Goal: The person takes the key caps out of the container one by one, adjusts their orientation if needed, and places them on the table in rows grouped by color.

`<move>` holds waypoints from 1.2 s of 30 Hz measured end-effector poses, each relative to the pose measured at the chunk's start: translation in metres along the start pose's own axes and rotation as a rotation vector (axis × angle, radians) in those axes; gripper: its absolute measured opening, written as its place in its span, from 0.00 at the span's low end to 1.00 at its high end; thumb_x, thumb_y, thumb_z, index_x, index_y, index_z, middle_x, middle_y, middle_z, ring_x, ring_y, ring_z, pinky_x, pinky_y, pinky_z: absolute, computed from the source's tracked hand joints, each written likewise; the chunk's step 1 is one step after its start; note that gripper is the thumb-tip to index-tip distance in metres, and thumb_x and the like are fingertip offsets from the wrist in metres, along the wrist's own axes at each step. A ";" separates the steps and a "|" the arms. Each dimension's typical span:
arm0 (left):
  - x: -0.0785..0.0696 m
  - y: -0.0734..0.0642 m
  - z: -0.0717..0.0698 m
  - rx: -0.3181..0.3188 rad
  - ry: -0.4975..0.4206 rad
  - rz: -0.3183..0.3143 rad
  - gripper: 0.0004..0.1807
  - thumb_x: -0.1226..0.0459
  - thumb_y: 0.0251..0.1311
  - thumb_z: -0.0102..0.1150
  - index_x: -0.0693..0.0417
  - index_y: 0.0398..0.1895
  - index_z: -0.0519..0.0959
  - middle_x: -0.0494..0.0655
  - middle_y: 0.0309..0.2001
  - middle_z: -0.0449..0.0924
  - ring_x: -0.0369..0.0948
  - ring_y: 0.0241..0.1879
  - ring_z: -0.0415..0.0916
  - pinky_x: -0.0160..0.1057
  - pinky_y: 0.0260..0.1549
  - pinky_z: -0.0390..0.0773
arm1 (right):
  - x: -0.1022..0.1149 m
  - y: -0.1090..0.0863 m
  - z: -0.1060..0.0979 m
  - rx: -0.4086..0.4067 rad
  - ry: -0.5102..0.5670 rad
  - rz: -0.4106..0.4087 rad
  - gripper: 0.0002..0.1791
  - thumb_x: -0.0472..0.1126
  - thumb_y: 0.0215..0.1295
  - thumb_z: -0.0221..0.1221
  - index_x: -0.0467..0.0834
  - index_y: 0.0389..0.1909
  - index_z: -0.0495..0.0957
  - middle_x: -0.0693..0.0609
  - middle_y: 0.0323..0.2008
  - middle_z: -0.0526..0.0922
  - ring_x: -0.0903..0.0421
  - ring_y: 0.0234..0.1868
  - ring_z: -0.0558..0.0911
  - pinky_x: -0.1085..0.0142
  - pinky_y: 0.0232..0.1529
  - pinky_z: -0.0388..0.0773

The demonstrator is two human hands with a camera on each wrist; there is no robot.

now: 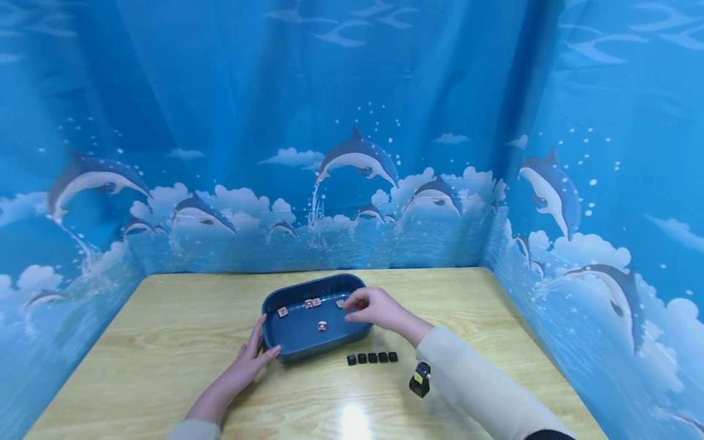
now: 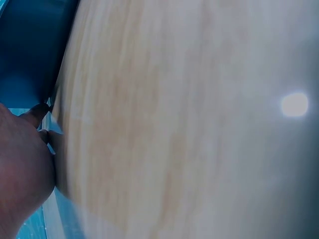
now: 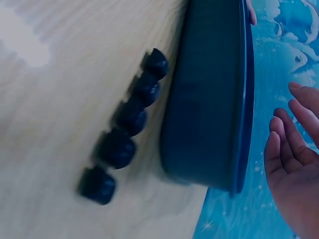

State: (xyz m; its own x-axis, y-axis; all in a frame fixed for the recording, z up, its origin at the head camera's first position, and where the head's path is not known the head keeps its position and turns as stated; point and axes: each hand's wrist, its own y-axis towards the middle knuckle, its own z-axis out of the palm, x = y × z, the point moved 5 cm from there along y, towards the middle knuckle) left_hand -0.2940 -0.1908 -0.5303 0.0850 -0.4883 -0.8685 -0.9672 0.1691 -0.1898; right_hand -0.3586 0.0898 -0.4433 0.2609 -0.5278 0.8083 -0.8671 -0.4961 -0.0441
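Note:
A dark blue rectangular tray (image 1: pixel 297 351) with rounded corners stands on the table. Inside it lie several small pale square pieces (image 1: pixel 322 326) with dark marks; their kind is too small to tell. At the tray's left end my left hand (image 1: pixel 247 360) holds the rim and wall, thumb on the near side, fingers along the left side. My right hand (image 1: pixel 376 307) hovers over the right end, fingers loosely bent, beside a pale piece (image 1: pixel 340 304). The right wrist view shows its fingers (image 3: pixel 286 144) apart from the thumb, with nothing seen between them.
A row of several small black blocks (image 1: pixel 372 358) lies on the wooden table (image 1: pixel 181 342) in front of the tray. A blue dolphin-print curtain (image 1: pixel 247 134) hangs behind and along the sides. A small black device (image 1: pixel 420 379) is at my right sleeve.

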 end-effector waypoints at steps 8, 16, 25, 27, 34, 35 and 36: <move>0.000 0.001 -0.002 -0.011 -0.002 0.013 0.49 0.48 0.69 0.52 0.43 0.78 0.29 0.70 0.74 0.37 0.65 0.72 0.35 0.67 0.62 0.22 | 0.015 0.034 0.014 0.180 -0.122 -0.056 0.12 0.36 0.61 0.66 0.41 0.46 0.84 0.50 0.43 0.85 0.61 0.39 0.81 0.66 0.39 0.80; 0.002 0.003 -0.002 -0.008 -0.036 0.022 0.49 0.49 0.68 0.54 0.40 0.78 0.31 0.70 0.74 0.39 0.64 0.72 0.36 0.68 0.62 0.21 | 0.023 0.057 0.030 0.341 -0.242 -0.071 0.12 0.33 0.61 0.65 0.40 0.46 0.85 0.54 0.41 0.85 0.64 0.38 0.80 0.68 0.38 0.79; 0.006 0.002 -0.003 -0.016 -0.058 0.004 0.49 0.48 0.68 0.55 0.37 0.78 0.31 0.67 0.75 0.37 0.66 0.72 0.27 0.69 0.60 0.20 | 0.027 0.078 0.044 0.443 -0.387 -0.052 0.10 0.35 0.60 0.66 0.44 0.43 0.86 0.60 0.36 0.84 0.66 0.38 0.80 0.70 0.39 0.78; 0.006 0.001 -0.003 -0.020 -0.047 0.008 0.49 0.48 0.67 0.55 0.38 0.78 0.31 0.68 0.74 0.38 0.66 0.72 0.28 0.70 0.60 0.21 | 0.025 0.082 0.047 0.463 -0.412 -0.044 0.10 0.36 0.59 0.67 0.46 0.42 0.87 0.61 0.35 0.84 0.66 0.38 0.80 0.70 0.40 0.78; 0.005 0.000 0.000 -0.033 -0.039 0.019 0.49 0.50 0.67 0.56 0.42 0.79 0.33 0.70 0.74 0.40 0.66 0.72 0.33 0.68 0.62 0.22 | 0.017 0.089 0.059 0.541 -0.506 -0.038 0.08 0.39 0.59 0.69 0.51 0.39 0.87 0.65 0.35 0.82 0.67 0.39 0.79 0.70 0.41 0.77; 0.004 0.000 0.000 -0.036 -0.039 0.025 0.49 0.51 0.67 0.56 0.43 0.79 0.33 0.70 0.73 0.40 0.65 0.72 0.35 0.68 0.62 0.22 | 0.016 0.089 0.060 0.549 -0.520 -0.033 0.09 0.38 0.58 0.69 0.51 0.39 0.87 0.65 0.35 0.83 0.67 0.39 0.79 0.70 0.41 0.78; 0.004 0.000 0.000 -0.038 -0.037 0.032 0.49 0.51 0.68 0.56 0.44 0.79 0.34 0.70 0.73 0.40 0.64 0.72 0.37 0.67 0.63 0.22 | 0.014 0.089 0.061 0.557 -0.538 -0.029 0.09 0.38 0.58 0.69 0.52 0.39 0.87 0.65 0.35 0.82 0.67 0.40 0.79 0.70 0.41 0.78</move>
State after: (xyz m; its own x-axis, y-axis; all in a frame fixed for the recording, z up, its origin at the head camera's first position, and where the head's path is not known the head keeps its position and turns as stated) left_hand -0.2936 -0.1926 -0.5338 0.0622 -0.4508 -0.8905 -0.9779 0.1512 -0.1448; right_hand -0.4063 -0.0040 -0.4716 0.5740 -0.7009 0.4235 -0.5530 -0.7132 -0.4308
